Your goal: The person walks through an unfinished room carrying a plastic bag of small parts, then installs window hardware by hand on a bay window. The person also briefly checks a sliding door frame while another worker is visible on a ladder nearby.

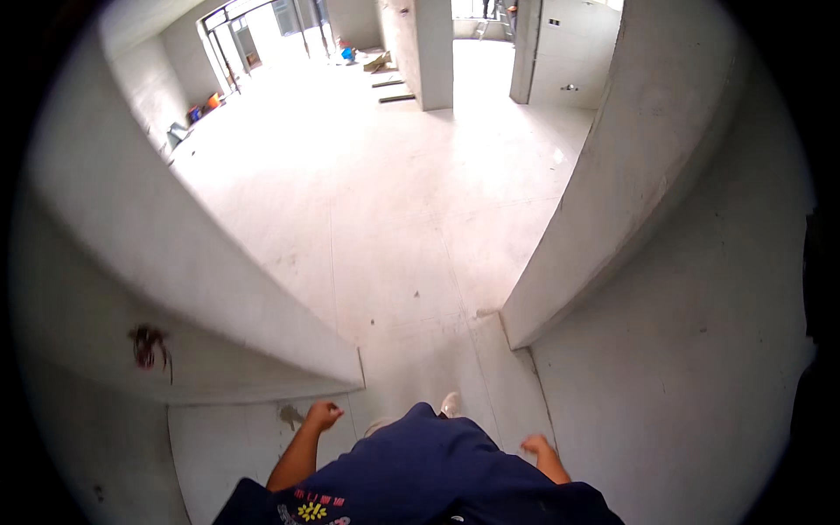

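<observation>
My left hand hangs beside my dark blue shirt, its fingers loosely curled, and I see nothing in it. It is nearest the end of the grey plastered wall on the left. On my other side, my right hand is held low with the fingers bent in; it too shows no object. Neither hand touches a wall. One light-coloured shoe shows in front of my shirt, on the pale floor of a doorway between two walls.
The right wall borders the opening. Reddish wires stick out of the left wall. Far off lie a blue item, an orange bucket-like item and dark strips. A person stands near a ladder beyond the pillar.
</observation>
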Demonstrator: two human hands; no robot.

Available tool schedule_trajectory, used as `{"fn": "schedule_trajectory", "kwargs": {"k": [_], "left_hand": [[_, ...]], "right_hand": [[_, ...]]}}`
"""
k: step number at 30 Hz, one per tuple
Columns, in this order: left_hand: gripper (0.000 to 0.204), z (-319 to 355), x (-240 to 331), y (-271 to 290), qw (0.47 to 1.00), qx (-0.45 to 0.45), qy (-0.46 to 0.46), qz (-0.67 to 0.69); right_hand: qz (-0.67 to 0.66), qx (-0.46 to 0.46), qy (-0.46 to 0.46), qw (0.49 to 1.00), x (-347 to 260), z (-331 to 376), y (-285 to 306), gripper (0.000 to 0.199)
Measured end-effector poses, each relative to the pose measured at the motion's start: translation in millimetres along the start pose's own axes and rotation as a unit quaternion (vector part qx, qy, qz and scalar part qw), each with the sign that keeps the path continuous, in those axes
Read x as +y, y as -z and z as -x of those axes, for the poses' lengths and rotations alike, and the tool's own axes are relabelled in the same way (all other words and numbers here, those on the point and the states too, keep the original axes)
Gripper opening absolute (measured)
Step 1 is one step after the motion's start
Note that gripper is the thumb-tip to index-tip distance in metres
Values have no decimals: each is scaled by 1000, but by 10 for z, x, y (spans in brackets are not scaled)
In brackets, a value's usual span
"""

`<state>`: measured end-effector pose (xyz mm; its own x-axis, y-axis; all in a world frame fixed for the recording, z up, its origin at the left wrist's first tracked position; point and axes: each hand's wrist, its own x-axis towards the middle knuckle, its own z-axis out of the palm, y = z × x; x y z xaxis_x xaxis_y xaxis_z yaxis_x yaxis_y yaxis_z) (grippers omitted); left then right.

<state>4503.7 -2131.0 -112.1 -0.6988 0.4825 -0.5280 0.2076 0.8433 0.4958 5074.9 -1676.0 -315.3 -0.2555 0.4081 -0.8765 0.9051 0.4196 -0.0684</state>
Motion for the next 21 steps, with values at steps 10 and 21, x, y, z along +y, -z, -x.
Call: {"fn": "schedule_trajectory", "kwargs": {"k": [10, 21], "left_hand": [[33, -1932, 748, 560, 996, 2, 77, 40], [32, -5429, 2473, 1924, 979, -183, -23, -90]], "right_hand": [[-311, 281, 292, 860, -3371, 32, 5078, 29], [-245, 150, 40, 957, -2823, -1330, 4616, 32]]}}
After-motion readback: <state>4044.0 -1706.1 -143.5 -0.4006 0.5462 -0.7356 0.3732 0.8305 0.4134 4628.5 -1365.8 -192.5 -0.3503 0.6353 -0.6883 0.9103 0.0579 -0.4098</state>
